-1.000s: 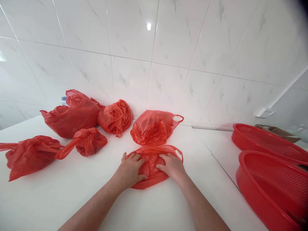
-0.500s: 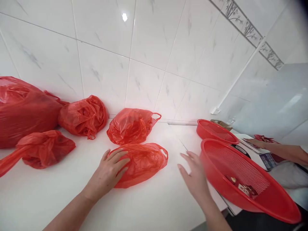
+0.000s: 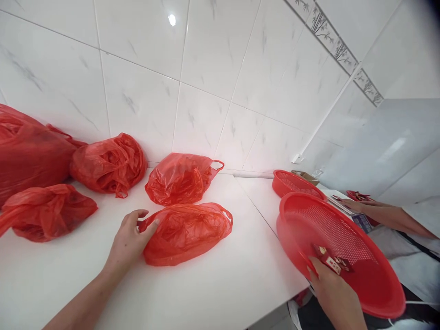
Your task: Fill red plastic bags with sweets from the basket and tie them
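Observation:
Close in front of me, a red plastic bag [image 3: 189, 233] lies on the white table with its mouth spread upward and a loop handle at its right end. My left hand [image 3: 129, 240] pinches the bag's left edge between thumb and fingers. My right hand [image 3: 335, 291] grips the near rim of a large red mesh basket [image 3: 374, 286], thumb over the edge. The basket is tilted toward me. A few small dark-red and cream pieces [image 3: 333, 263] sit inside it; their exact kind is unclear.
Another red bag [image 3: 180, 178] sits behind by the tiled wall, with several filled red bags [image 3: 110, 162] to the left. A second red basket [image 3: 280, 183] stands behind the large one. At right, a co-worker's arm [image 3: 385, 213] reaches over the far surface. The white table [image 3: 220, 293] ends near the basket.
My left hand has moved from lying over the bag to pinching its left edge. My right hand has gone right and taken hold of the large basket's rim; the basket is tipped more.

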`<state>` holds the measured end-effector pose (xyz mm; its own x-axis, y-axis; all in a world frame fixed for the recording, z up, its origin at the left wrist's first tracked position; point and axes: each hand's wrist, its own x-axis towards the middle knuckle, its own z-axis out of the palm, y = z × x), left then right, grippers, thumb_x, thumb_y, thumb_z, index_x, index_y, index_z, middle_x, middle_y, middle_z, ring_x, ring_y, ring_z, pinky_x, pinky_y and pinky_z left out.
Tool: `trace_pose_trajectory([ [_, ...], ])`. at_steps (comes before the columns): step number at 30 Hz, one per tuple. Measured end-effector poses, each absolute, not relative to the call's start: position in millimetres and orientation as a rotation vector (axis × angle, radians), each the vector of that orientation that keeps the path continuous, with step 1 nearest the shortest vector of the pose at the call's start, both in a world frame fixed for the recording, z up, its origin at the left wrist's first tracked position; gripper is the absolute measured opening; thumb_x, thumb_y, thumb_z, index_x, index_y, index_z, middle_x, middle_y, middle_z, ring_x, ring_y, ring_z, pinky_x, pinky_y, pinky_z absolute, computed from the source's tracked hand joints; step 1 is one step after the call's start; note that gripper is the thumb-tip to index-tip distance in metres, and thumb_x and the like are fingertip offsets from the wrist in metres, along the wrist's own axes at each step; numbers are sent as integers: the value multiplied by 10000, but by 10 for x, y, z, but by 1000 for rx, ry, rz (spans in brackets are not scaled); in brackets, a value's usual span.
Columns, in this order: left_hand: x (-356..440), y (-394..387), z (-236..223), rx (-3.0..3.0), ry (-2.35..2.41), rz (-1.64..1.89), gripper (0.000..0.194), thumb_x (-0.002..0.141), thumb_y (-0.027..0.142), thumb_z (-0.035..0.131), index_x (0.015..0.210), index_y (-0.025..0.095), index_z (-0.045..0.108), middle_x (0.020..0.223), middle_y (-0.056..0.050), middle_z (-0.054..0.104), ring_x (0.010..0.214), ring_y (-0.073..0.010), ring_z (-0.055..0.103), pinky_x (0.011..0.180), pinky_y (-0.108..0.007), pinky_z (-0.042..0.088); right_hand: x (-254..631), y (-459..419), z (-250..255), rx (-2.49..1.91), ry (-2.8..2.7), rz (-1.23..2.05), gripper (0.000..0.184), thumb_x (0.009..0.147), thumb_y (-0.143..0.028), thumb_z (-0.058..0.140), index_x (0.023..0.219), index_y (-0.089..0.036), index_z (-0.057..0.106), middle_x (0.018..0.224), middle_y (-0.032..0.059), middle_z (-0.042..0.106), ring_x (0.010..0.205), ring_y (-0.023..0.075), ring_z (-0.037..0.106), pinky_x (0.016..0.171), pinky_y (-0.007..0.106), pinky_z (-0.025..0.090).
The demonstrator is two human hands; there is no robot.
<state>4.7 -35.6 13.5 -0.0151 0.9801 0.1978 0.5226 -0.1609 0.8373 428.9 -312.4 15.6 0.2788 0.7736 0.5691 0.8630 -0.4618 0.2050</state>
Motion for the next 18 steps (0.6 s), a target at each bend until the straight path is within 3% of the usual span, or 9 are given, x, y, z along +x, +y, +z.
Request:
trace_pose_trajectory([
  [9,40,-336,107,1778,1578,956,486,768,558,499,1134,241,471,1208,-59,534,974,-238,577,785,-361,490,3888,-3063,93,-2460,-1666,-902,379,808,-91,405,1131,-179,584,1062,83,672,848,211,657,701,294,523],
  [14,37,-326,136,1786,1581,904,492,781,539,496,1161,230,457,1231,-60,526,972,-234,575,816,-376,481,3784,-2891,436,-2647,-1645,-528,406,831,-98,357,1155,-204,579,1002,72,689,812,205,665,630,263,496],
  [18,36,-308,145,1791,1580,883,481,781,530,501,1161,239,453,1248,-42,516,988,-223,570,829,-368,481,3858,-2770,707,-2708,-1554,-201,388,883,-247,364,1216,-184,554,1052,123,670,927,262,644,744,345,495],
])
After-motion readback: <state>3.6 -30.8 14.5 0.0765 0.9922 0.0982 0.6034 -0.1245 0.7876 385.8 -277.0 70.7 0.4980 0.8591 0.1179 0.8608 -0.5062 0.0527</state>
